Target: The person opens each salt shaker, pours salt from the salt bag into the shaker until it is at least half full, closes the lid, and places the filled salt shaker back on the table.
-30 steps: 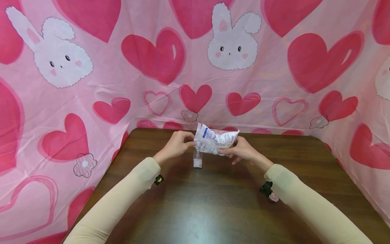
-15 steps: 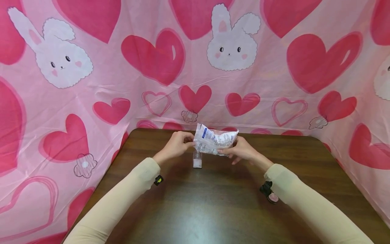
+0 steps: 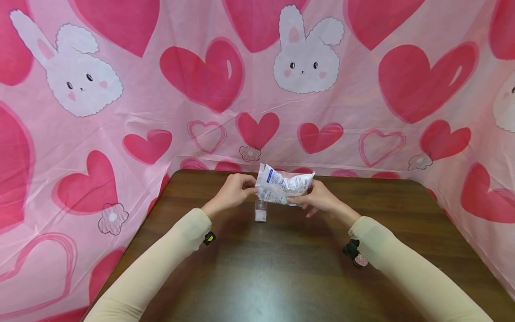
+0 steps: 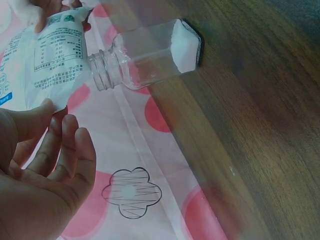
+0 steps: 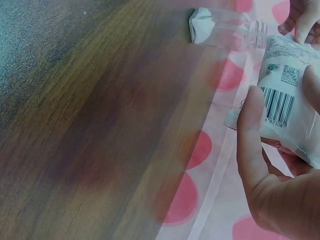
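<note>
A white printed packet (image 3: 284, 185) is held tilted between both hands, its left end right over the mouth of a clear bottle (image 3: 260, 213). White contents (image 4: 185, 47) cover the bottom of this upright, uncapped bottle. My left hand (image 3: 231, 190) pinches the packet's lower left corner between thumb and fingers, the other fingers curving loosely below. At the opposite end, my right hand (image 3: 323, 197) grips the packet, with the thumb across its front and fingers behind. A barcode (image 5: 276, 106) shows beside the right thumb. The packet's opening is hidden in the head view.
The bottle stands on a dark brown wooden table (image 3: 257, 268), toward its far edge. Behind hangs a pink cloth (image 3: 257, 98) with hearts and rabbits. A small white round-edged thing (image 5: 231, 119) peeks out beside the right fingers. Black wrist cameras (image 3: 209, 237) sit by the cuffs.
</note>
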A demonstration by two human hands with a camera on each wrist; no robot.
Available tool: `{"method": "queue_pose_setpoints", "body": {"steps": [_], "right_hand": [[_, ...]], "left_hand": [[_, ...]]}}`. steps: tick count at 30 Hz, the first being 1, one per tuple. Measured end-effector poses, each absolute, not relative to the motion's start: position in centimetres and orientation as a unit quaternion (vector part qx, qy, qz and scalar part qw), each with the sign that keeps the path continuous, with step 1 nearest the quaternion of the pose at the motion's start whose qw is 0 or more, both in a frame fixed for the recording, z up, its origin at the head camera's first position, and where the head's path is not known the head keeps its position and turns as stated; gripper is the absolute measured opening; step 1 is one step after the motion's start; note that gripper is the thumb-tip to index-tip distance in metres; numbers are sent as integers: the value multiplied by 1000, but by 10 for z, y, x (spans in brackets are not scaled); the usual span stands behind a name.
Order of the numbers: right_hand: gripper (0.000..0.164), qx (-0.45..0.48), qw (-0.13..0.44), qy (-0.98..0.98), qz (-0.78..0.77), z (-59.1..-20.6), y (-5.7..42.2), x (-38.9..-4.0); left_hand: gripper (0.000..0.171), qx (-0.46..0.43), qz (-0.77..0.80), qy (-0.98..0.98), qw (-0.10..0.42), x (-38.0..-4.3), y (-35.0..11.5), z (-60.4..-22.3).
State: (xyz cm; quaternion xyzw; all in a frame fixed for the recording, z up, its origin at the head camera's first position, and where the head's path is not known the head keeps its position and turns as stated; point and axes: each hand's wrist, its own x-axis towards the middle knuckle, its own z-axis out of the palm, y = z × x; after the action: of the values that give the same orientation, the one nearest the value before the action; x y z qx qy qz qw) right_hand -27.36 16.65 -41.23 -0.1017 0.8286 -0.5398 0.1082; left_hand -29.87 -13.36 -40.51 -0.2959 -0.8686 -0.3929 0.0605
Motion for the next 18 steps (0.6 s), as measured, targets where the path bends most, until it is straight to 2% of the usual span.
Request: {"method": "queue_pose_setpoints", "body": {"steps": [18], "right_hand": [[49,-109,107,835,-529,-410,167,-275]], "left_hand": [[4,-296,-397,-867,54,-299,-135,-405]]}}
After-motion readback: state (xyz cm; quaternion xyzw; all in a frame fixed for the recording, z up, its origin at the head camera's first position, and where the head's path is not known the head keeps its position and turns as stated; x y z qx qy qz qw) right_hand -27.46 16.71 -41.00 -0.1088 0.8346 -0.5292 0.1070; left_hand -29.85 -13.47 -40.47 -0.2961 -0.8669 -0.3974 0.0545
